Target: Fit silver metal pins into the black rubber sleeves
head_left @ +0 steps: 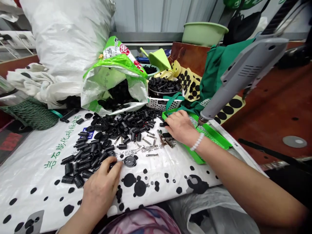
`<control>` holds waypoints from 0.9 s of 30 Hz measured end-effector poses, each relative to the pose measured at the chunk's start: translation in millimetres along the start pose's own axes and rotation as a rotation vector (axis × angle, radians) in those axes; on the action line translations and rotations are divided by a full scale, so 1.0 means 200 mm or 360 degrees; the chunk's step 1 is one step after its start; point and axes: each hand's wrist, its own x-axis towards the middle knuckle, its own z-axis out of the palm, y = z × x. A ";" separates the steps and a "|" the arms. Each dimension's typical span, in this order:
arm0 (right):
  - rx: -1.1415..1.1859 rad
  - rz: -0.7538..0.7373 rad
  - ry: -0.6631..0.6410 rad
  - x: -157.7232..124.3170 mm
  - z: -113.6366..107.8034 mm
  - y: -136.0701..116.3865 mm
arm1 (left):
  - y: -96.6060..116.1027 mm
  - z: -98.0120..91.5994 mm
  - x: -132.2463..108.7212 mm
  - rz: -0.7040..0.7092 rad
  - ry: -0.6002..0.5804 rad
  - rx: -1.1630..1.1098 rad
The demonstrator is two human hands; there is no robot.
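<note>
My left hand (103, 180) rests at the front edge of a pile of black plastic tubes (84, 165). Its thumb and forefinger are bent toward each other, and a bit of something dark shows between them. Just right of those fingertips lies a round black plastic disc (130, 161) with a ribbed face. My right hand (181, 126), with a beaded bracelet (197, 142) on the wrist, is at the left rim of a green tray (220, 140) of small metal pieces. Its fingers curl downward and hide their tips. Beside it are loose metal strips (152, 155) and black parts.
A grey electric screwdriver (226, 78) hangs over the tray, bit down. Behind the pile stand an open green-and-white bag (114, 79) of black parts and a white basket (163, 103) bearing a bowl of black tubes. A large white sack (68, 32) fills the back left.
</note>
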 end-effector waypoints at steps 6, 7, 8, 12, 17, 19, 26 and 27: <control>0.0889 0.0008 0.0323 -0.42 -0.08 -0.18 | 0.00 -0.02 0.11 -0.0060 -0.0171 0.0122; 0.1021 0.0005 0.0322 -0.50 -0.07 -0.23 | 0.00 -0.03 0.14 -0.0075 -0.0192 0.0132; 0.1122 0.0035 0.0304 -0.56 -0.05 -0.28 | 0.00 -0.05 0.17 -0.0084 -0.0205 0.0137; 0.1383 0.0211 0.0427 -0.68 0.02 -0.40 | 0.05 -0.12 0.33 -0.0034 -0.0187 0.0044; 0.1414 0.0381 0.0529 -0.67 0.07 -0.42 | 0.29 -0.12 0.64 0.0166 -0.0249 -0.0236; 0.1374 0.0373 0.0552 -0.66 0.07 -0.43 | 0.40 -0.07 0.78 0.0251 -0.0390 -0.0279; 0.1401 0.0363 0.0606 -0.67 0.06 -0.42 | 0.56 0.11 1.02 0.0225 -0.0711 -0.0313; 0.1400 0.0367 0.0613 -0.67 0.06 -0.42 | 0.55 0.12 1.02 0.0226 -0.0730 -0.0317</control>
